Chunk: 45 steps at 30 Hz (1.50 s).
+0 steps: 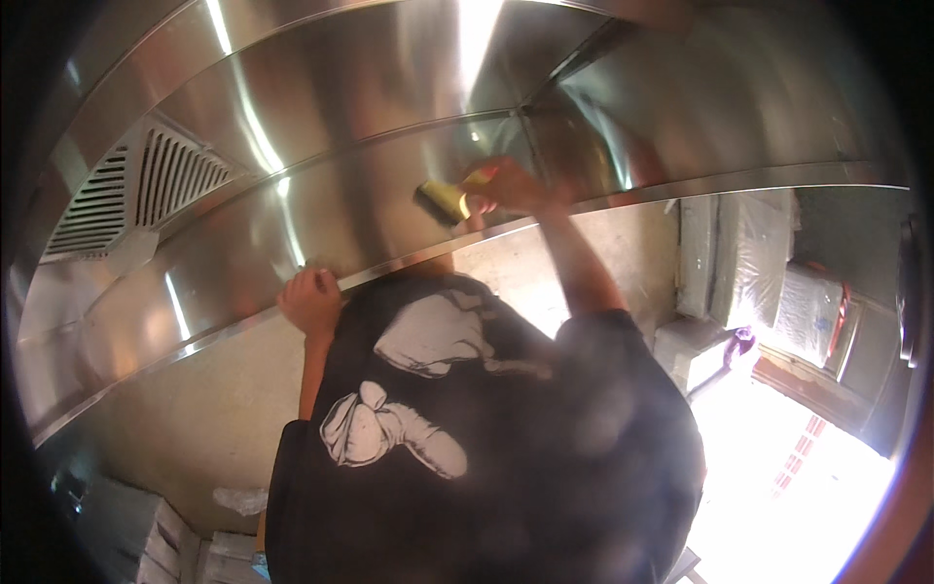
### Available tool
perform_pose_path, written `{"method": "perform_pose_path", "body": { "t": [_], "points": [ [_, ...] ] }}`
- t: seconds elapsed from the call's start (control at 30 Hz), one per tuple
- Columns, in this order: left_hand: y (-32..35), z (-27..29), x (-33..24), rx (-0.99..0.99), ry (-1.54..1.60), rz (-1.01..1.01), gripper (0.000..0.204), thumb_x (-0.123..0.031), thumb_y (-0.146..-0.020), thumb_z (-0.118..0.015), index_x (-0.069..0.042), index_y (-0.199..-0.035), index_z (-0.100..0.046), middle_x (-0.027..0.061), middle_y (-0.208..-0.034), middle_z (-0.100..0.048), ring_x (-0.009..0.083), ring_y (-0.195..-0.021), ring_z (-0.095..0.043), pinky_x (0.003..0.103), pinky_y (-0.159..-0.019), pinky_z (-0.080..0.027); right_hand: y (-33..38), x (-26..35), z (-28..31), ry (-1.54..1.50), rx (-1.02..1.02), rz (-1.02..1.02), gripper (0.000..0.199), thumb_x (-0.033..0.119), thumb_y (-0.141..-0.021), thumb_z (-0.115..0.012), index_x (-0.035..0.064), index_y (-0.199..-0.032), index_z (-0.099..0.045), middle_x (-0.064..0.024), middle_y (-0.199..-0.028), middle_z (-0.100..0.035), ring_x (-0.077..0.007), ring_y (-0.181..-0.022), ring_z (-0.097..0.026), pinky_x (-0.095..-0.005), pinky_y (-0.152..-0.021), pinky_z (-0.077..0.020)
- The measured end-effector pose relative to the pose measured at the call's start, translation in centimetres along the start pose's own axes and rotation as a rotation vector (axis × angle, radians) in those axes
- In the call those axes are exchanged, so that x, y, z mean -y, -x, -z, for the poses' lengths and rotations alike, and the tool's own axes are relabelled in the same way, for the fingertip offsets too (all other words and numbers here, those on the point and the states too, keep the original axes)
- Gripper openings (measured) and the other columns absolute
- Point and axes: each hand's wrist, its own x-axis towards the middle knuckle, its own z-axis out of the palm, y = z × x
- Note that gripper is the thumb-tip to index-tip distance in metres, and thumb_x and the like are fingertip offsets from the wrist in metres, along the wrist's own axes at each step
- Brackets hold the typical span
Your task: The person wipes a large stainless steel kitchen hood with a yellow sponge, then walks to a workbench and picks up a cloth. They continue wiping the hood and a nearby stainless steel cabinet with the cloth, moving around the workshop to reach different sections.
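A broad, shiny steel surface [360,209] with a bent front edge spans the view in front of me. My right hand [511,187] is closed round a yellow hand tool [448,199], which has a dark edge on its left and a bit of red near my fingers. The tool is against or just over the steel; blur hides its exact kind and whether it touches. Farther left, my left hand [311,300] is curled into a fist at the front edge of the steel. What its fingers hold, if anything, is hidden.
Slotted metal vents [136,187] are set at the far left of the steel. Plastic-wrapped items [764,258] stand at the right, beside a brightly lit opening [817,506]. Pale boxes [146,530] sit low at the left. A seam and raised lip cross the steel.
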Motion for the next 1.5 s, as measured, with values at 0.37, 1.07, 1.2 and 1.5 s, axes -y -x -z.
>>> {"method": "perform_pose_path", "body": {
  "t": [0.37,1.07,1.2,1.5],
  "points": [
    [0.1,-0.3,0.9,-0.024,-0.005,0.001,0.018,-0.027,-0.088,-0.063,-0.015,-0.074,-0.063,-0.0015,-0.072,-0.062,0.0214,-0.077,-0.060,0.039,-0.076,-0.039,-5.2,-4.3,3.4,0.257,-0.320,-0.014,0.039,0.039,-0.089,-0.074,0.0008,-0.095,-0.073,-0.0168,-0.079,-0.073,-0.0289,-0.074,-0.073,-0.0416,-0.074,-0.0580],
    [0.1,0.1,0.5,-0.090,-0.025,-0.016,0.020,-0.022,-0.087,-0.063,-0.014,-0.069,-0.059,-0.0001,-0.072,-0.059,0.0215,-0.073,-0.058,0.038,-0.074,-0.038,-6.4,-4.7,-1.6,-0.357,-0.518,-0.073,0.023,0.026,-0.094,-0.072,0.0030,-0.093,-0.070,-0.0053,-0.067,-0.065,-0.0132,-0.052,-0.064,-0.0286,-0.048,-0.0522],
    [0.1,0.2,0.4,-0.078,-0.008,-0.007,0.020,-0.022,-0.087,-0.063,-0.013,-0.069,-0.059,0.0000,-0.073,-0.060,0.0217,-0.073,-0.058,0.038,-0.074,-0.039,-5.9,-5.1,2.2,-0.196,-0.627,-0.020,0.025,0.026,-0.093,-0.073,0.0017,-0.086,-0.070,-0.0051,-0.061,-0.064,-0.0132,-0.048,-0.062,-0.0293,-0.045,-0.0497],
    [0.0,0.8,-0.4,-0.095,0.015,-0.008,0.020,-0.022,-0.087,-0.063,-0.014,-0.069,-0.059,0.0000,-0.072,-0.059,0.0213,-0.073,-0.058,0.038,-0.074,-0.039,1.4,-6.0,2.0,-0.039,-0.940,-0.203,0.032,0.027,-0.091,-0.068,-0.0013,-0.076,-0.068,-0.0102,-0.058,-0.065,-0.0184,-0.049,-0.066,-0.0340,-0.046,-0.0511]
  ]
}}
